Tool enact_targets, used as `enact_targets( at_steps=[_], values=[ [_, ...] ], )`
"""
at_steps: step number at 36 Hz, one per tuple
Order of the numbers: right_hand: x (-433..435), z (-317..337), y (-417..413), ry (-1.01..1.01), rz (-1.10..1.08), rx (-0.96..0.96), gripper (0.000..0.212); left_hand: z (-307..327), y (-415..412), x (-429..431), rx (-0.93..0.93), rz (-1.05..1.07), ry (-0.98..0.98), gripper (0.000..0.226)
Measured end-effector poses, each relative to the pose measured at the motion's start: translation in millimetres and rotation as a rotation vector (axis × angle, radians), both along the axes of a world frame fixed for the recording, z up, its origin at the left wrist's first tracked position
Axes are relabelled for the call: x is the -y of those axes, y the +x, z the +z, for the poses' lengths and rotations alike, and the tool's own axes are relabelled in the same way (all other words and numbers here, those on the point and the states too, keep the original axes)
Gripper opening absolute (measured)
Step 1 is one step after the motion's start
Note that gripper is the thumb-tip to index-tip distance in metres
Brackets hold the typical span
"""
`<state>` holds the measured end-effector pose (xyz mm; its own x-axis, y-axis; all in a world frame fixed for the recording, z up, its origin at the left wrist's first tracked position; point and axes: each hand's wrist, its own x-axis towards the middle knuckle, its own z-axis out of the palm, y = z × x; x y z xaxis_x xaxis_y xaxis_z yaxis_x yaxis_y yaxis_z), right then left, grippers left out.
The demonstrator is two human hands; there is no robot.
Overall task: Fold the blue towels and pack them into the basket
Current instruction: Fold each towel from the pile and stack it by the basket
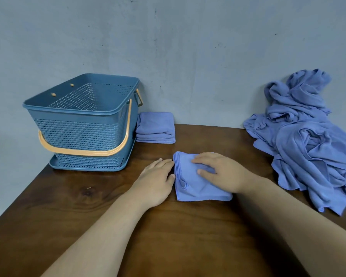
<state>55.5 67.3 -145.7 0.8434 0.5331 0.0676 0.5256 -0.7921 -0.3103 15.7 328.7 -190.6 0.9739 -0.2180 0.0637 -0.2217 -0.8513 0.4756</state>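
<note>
A folded blue towel (190, 186) lies in the middle of the wooden table (88, 196). My right hand (218, 170) rests flat on top of it, fingers spread. My left hand (158, 176) lies palm down on the table, its fingertips touching the towel's left edge. A blue perforated basket (78, 132) with an orange handle stands at the back left and looks empty. A small stack of folded blue towels (156, 126) sits just right of the basket. A heap of unfolded blue towels (308, 140) fills the right side.
A grey wall (188, 47) runs along the table's back edge. The table's left edge slants down from under the basket toward the lower left. Bare wood shows in front of my forearms.
</note>
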Motion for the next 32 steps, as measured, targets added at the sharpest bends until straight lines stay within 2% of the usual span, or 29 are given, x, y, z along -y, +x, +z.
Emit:
enact_targets(
  at_steps=[4,7,10,13,16,19,22,25,26,28,32],
  values=[
    [-4.9,-19.4,-8.3,-0.051,0.006,-0.037,0.064,0.4,-0.6,2.8,0.049,0.078,-0.125,0.051],
    [-10.4,-21.5,-12.7,-0.147,-0.006,-0.093,0.080,5.6,-5.3,8.9,0.179,0.135,-0.277,0.046],
    [-15.0,-17.3,-13.7,-0.186,-0.008,-0.112,0.089,13.5,-15.1,23.2,0.286,-0.001,-0.301,0.044],
    [-16.1,-17.3,-13.5,-0.174,0.005,-0.109,0.084,13.5,-22.6,40.1,0.287,-0.141,-0.216,0.047],
    [-14.1,-20.0,-10.5,-0.192,0.009,-0.090,0.084,6.5,-24.6,46.3,0.100,-0.160,-0.120,0.057],
    [-12.3,-23.7,-9.5,-0.115,0.011,-0.111,0.085,3.1,-26.7,41.7,-0.032,-0.116,-0.010,0.068],
    [-4.9,-27.6,-11.1,0.133,0.005,-0.104,0.083,6.6,-27.8,40.4,-0.079,-0.081,0.118,0.067],
    [9.2,-31.4,-12.6,0.512,-0.139,0.009,0.049,9.2,-28.5,39.9,-0.106,-0.053,0.186,0.064],
    [14.4,-32.7,-12.8,0.582,-0.228,0.051,0.041,9.2,-28.1,39.1,-0.116,-0.051,0.184,0.065],
    [22.8,-34.1,-13.7,0.509,-0.419,0.083,0.032,8.1,-27.0,36.4,-0.136,-0.060,0.166,0.067],
    [26.8,-36.4,-16.6,0.268,-0.549,0.014,0.052,8.0,-23.0,30.1,-0.098,-0.016,-0.011,0.068]
  ],
)
